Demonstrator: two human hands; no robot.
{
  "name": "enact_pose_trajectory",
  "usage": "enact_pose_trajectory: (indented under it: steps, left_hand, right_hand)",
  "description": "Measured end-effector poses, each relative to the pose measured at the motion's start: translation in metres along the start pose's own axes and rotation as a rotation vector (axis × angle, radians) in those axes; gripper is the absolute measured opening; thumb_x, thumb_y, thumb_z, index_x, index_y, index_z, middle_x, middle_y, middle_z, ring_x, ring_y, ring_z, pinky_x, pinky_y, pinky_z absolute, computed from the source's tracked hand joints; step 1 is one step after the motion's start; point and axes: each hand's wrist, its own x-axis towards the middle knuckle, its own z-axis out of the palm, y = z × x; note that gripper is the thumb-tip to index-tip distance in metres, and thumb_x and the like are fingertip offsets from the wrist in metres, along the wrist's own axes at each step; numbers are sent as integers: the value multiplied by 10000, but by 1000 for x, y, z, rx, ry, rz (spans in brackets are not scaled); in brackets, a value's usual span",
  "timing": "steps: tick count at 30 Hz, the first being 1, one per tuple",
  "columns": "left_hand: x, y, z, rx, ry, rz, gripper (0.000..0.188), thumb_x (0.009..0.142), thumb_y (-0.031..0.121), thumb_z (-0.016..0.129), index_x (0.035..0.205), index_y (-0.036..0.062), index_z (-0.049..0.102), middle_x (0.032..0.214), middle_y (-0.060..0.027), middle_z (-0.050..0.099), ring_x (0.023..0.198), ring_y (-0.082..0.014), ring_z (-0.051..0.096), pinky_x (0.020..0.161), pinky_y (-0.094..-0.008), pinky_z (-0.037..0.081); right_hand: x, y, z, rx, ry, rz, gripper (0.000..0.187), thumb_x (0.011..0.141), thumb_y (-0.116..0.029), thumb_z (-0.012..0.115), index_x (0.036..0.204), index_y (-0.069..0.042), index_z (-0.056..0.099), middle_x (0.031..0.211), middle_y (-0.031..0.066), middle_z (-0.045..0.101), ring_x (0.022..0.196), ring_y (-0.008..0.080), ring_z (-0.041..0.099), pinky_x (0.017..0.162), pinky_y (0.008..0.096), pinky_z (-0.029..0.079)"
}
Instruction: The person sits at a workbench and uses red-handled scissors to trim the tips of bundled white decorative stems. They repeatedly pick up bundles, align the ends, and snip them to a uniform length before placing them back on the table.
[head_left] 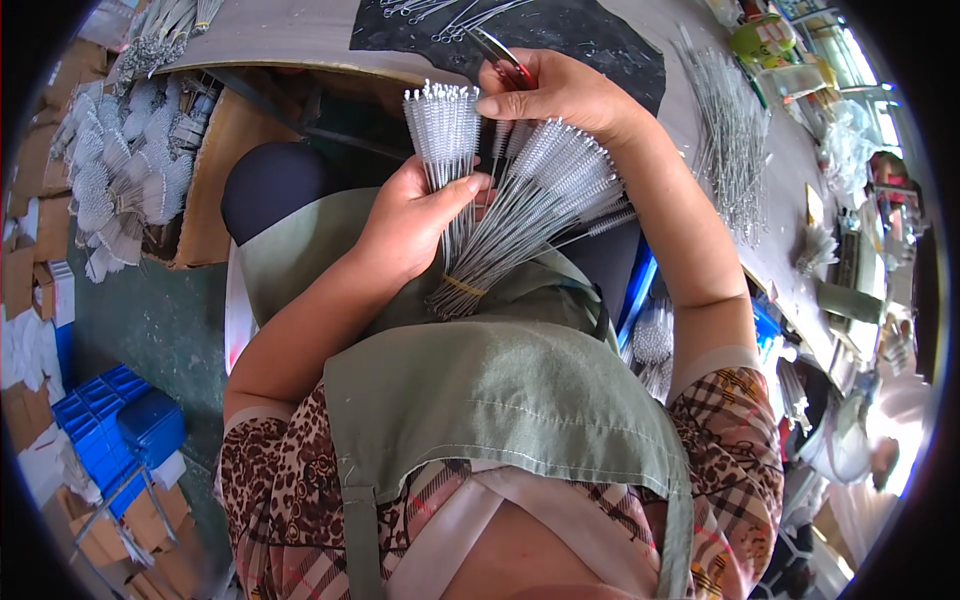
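Over my lap is a fanned bundle of thin wire tube brushes (545, 200) with white bristle heads and bare twisted stems, a yellow band (464, 286) round the stem ends. My left hand (415, 212) is closed round one part of the bundle, holding its upright brush heads (443, 125) apart from the rest. My right hand (560, 95) grips a small metal tool (503, 60) with red on its handles; whether it is scissors or pliers I cannot tell. Its thumb is beside the tips of the upright brushes, near the gap between the two parts.
Ahead, loose wire pieces lie on a black mat (590, 50) on the grey table (300, 30). A pile of brushes (725, 140) lies to the right. More brush bundles (130, 160) fill a cardboard box (215, 170) at left. Blue crates (110, 430) stand on the floor.
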Motion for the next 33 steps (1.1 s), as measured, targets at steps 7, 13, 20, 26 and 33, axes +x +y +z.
enact_pose_trajectory:
  steps: [7, 13, 20, 26, 33]
  left_hand:
    - [0, 2, 0, -17, -26, -22, 212, 862, 18, 516, 1068, -11, 471, 927, -98, 594, 833, -160, 594, 727, -296, 497]
    - [2, 4, 2, -3, -27, -29, 205, 860, 5, 511, 1061, -8, 476, 917, -80, 580, 813, -139, 584, 716, -286, 498]
    - [3, 5, 6, -78, 8, -84, 208, 831, -32, 533, 1028, 3, 477, 888, -62, 559, 787, -135, 577, 690, -294, 512]
    - [8, 6, 6, -34, 27, -117, 234, 817, -42, 547, 1033, 10, 472, 875, -56, 559, 755, -133, 581, 675, -294, 514]
    - [6, 5, 3, 13, 58, -95, 205, 827, 7, 563, 1028, 10, 523, 899, -64, 587, 805, -154, 585, 693, -304, 479]
  right_hand:
    - [-2, -6, 1, 93, -28, -45, 228, 765, -144, 701, 930, -73, 560, 766, -41, 549, 713, 40, 495, 629, 181, 392]
    - [-3, 1, 0, 218, -71, -194, 304, 807, -297, 651, 946, -55, 531, 730, -34, 497, 703, 60, 449, 639, 195, 367]
    - [-6, -12, 1, 54, -50, -135, 263, 754, -208, 682, 921, -55, 548, 846, -6, 536, 829, 97, 507, 761, 256, 421]
    - [-6, -3, -5, 177, -51, -9, 271, 713, -123, 665, 947, -49, 550, 842, 5, 554, 817, 105, 530, 763, 242, 425]
    - [1, -5, 0, 119, -22, -54, 257, 723, -165, 697, 906, -65, 547, 809, -13, 539, 756, 95, 515, 735, 243, 417]
